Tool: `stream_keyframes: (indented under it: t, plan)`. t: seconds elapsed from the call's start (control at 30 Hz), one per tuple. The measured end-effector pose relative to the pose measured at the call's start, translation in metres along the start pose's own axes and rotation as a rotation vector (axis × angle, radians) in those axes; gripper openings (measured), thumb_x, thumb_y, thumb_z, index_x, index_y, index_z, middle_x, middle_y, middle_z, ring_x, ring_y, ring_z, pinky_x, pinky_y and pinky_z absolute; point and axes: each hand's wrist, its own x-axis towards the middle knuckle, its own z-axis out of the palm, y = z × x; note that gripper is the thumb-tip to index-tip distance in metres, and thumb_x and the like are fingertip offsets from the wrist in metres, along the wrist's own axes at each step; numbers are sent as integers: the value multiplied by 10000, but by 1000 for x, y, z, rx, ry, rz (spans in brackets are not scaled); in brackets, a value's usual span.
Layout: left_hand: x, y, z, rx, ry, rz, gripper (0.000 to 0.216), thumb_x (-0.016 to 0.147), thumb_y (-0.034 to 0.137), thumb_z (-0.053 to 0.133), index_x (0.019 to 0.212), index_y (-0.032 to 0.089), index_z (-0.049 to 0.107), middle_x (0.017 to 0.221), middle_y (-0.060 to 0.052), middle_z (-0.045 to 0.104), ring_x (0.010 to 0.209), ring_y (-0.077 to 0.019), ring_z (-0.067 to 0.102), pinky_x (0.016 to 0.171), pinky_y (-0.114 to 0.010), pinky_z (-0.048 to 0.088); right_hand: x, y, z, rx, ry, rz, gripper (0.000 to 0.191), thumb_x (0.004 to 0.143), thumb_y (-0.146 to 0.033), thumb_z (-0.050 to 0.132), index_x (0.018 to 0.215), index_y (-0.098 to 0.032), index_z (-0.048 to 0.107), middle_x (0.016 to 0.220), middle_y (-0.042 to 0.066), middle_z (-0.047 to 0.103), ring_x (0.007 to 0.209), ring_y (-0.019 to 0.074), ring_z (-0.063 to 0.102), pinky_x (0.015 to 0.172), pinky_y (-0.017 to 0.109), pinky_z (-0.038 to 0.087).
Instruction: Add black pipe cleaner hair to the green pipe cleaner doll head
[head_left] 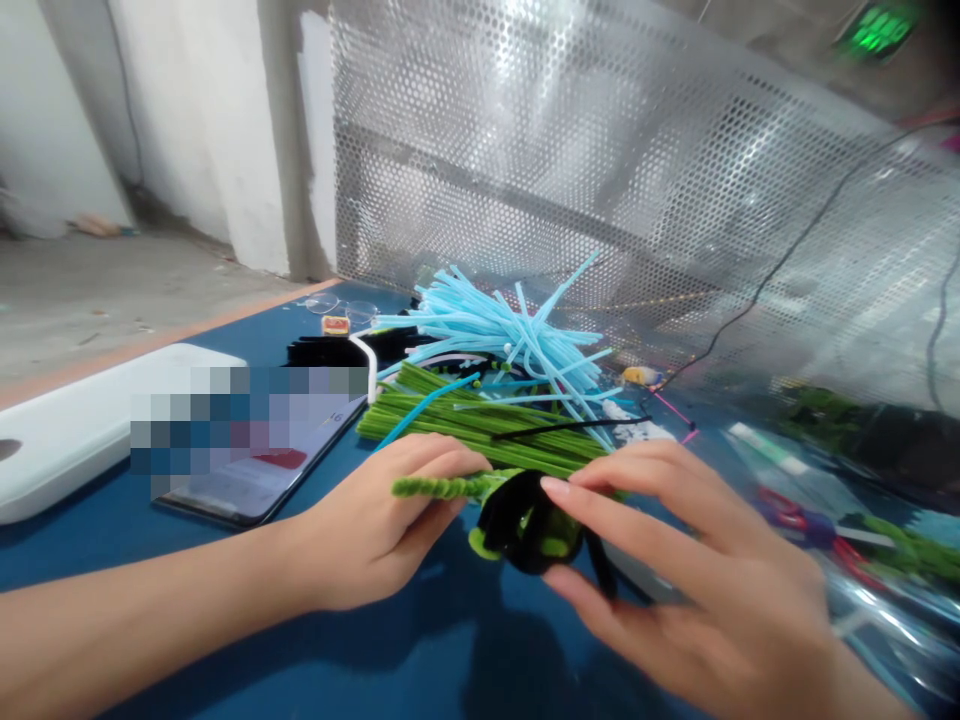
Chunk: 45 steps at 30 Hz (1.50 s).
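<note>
We pinch the green fuzzy stick (439,487) in our left hand (375,530) so it cannot wiggle; our right hand (697,570) squeezes the black loop (525,515) around it.

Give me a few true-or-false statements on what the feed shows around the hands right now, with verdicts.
1. The left hand pinches a green pipe cleaner. True.
2. The right hand grips a black pipe cleaner looped around the green one. True.
3. The light blue bundle lies nearer the person than the green bundle. False: it lies behind it.
4. The phone lies right of the hands. False: it lies left.
5. The table is blue. True.
</note>
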Motion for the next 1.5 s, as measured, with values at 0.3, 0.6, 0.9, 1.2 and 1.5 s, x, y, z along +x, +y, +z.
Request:
stream_keyframes:
  t: [0.3,0.6,0.9,1.2,1.5]
  plan:
    - [1,-1,2,56,25,3,311,909,116,382,1194,181,488,1100,-100,574,1005,-224,534,884,-389,433,0,0,6,-11,46,28,183,718,-182,732,893,-151,687,804,68,687,752,186,621,731,342,530]
    - [0,-2,0,112,64,20,309,917,109,407,1212,179,465,1123,-93,572,1033,-205,534,899,-352,434,-1,-4,11,-29,100,81,188,729,-143,709,916,-157,691,801,71,672,764,193,615,701,343,536]
    - [-2,-2,0,156,81,11,346,907,84,411,1236,192,425,1167,-79,547,1098,-193,502,947,-327,410,-1,-5,13,-36,123,106,174,732,-141,700,906,-136,697,770,79,667,753,204,599,701,375,525]
    - [-1,-2,-4,159,106,30,414,881,59,399,1256,233,386,1168,-77,534,1099,-204,503,952,-342,418,-5,-6,8,-89,118,61,196,716,-152,732,910,-138,705,806,79,732,768,222,640,749,411,521]
    - [-3,-3,-3,104,146,32,406,891,84,442,1271,218,397,1206,-74,484,1146,-186,461,1013,-285,359,-5,-7,2,-157,79,-3,185,739,-171,729,923,-158,715,880,46,768,777,204,674,811,417,482]
